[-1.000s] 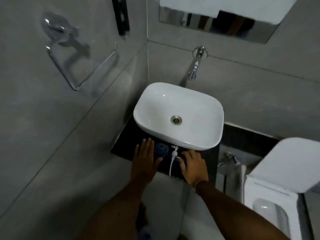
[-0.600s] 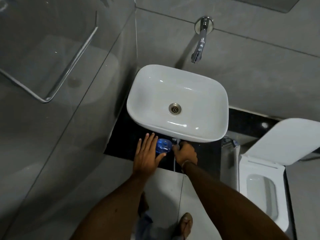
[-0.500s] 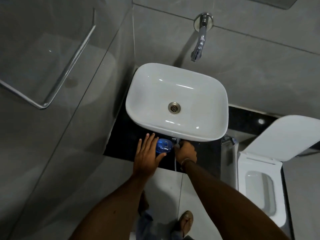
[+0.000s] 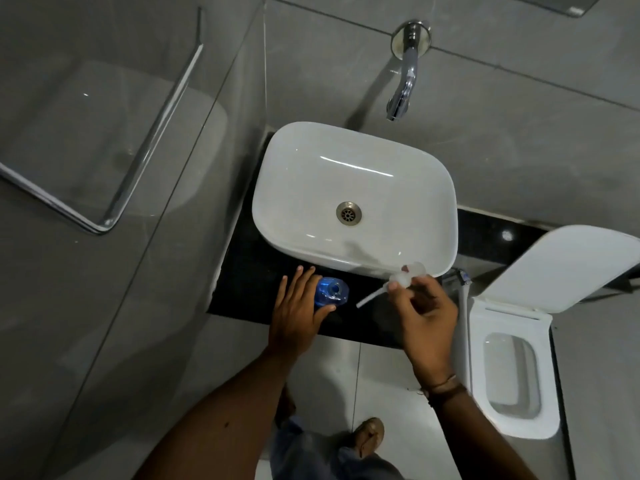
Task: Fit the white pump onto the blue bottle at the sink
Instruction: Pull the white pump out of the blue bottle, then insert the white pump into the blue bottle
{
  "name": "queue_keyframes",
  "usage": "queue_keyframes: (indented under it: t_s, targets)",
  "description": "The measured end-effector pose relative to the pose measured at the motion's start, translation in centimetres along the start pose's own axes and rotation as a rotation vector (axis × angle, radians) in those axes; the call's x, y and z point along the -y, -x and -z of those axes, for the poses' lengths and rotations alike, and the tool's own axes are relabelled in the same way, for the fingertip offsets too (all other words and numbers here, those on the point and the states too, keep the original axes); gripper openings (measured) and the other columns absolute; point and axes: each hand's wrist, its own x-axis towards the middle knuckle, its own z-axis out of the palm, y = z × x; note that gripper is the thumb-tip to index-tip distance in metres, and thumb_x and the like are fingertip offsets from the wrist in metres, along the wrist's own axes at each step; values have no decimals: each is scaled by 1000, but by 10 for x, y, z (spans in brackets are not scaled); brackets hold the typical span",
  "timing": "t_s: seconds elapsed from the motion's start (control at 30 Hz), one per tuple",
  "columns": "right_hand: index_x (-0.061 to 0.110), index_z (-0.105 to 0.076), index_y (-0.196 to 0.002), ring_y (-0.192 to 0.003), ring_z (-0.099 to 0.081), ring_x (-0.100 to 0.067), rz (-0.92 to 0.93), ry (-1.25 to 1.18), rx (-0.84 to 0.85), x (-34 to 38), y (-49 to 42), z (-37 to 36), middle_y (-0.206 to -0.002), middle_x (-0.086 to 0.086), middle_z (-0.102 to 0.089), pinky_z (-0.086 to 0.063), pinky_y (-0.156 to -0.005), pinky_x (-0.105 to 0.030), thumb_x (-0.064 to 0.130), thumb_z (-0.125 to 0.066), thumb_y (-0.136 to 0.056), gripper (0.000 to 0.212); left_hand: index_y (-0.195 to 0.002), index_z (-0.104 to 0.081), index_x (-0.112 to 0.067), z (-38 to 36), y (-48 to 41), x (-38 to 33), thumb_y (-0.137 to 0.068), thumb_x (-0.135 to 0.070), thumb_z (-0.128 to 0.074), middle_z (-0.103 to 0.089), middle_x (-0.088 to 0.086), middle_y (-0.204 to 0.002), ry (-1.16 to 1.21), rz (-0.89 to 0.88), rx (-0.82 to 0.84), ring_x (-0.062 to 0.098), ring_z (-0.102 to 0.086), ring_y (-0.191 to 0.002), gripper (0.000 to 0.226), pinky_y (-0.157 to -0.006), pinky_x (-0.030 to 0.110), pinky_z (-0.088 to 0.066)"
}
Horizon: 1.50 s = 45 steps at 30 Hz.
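Note:
The blue bottle (image 4: 331, 292) stands upright on the black counter (image 4: 242, 278) in front of the white sink (image 4: 353, 199), its neck open at the top. My left hand (image 4: 298, 308) wraps around the bottle's left side, thumb under its near edge. My right hand (image 4: 424, 311) holds the white pump (image 4: 405, 276) by its head, lifted above the counter to the right of the bottle. The pump's thin tube (image 4: 370, 298) slants down-left toward the bottle, its tip a short way from the neck and outside it.
A chrome tap (image 4: 403, 81) juts from the grey wall over the sink. A white toilet (image 4: 512, 375) with its lid raised stands to the right, a hose beside it. A glass shelf (image 4: 114, 140) hangs on the left wall. My foot (image 4: 369, 436) is on the floor tiles below.
My right hand has picked the pump up from the counter and carried it up and to the right. The left hand has stayed on the bottle.

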Motion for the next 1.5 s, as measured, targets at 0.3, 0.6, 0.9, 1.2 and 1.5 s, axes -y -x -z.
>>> queue_keyframes:
  t_s: [0.3, 0.6, 0.9, 1.2, 1.5]
  targets:
    - [26, -76, -108, -74, -65, -7, 64, -66, 35, 5, 0, -42, -71, -1, -67, -58, -81, -20, 4, -77, -93, 26, -144, -51, -6, 3, -1, -1, -95, -54, -53, -49, 9, -154, -12, -22, -13, 27, -32, -150, 69, -125, 51, -21]
    - [23, -73, -117, -107, -74, -15, 52, 114, 220, -24, 3, -62, -115, -9, -74, -62, -97, -28, 4, -78, -91, 32, -144, -51, -7, -2, -1, 4, -96, -54, -52, -49, 9, -153, -12, -48, -32, 25, -31, -151, 66, -126, 49, -18]
    - [14, -76, -120, -117, -65, -24, 49, 442, 331, -42, -3, -69, -120, -5, -74, -54, -107, -42, 7, -77, -91, 30, -144, -50, -6, -5, -2, 8, -99, -53, -44, -50, 11, -153, -40, -76, -35, 28, -32, -150, 65, -124, 53, -22]
    - [36, -70, -89, -97, -64, -17, -3, 542, 257, -46, 0, -64, -100, 6, -70, -51, -83, -22, 32, -92, -76, 26, -144, -50, -6, -5, -2, 8, -101, -58, -34, -51, 11, -152, -33, -60, -25, 28, -33, -150, 69, -123, 55, -23]
    - [29, -73, -104, -110, -63, -21, 3, 521, 288, -45, 0, -65, -113, -1, -69, -58, -97, -36, 34, -97, -68, 44, -144, -48, -8, -4, -3, 7, -98, -42, -40, -50, 12, -153, -42, -61, -8, 27, -28, -151, 59, -124, 54, -21]
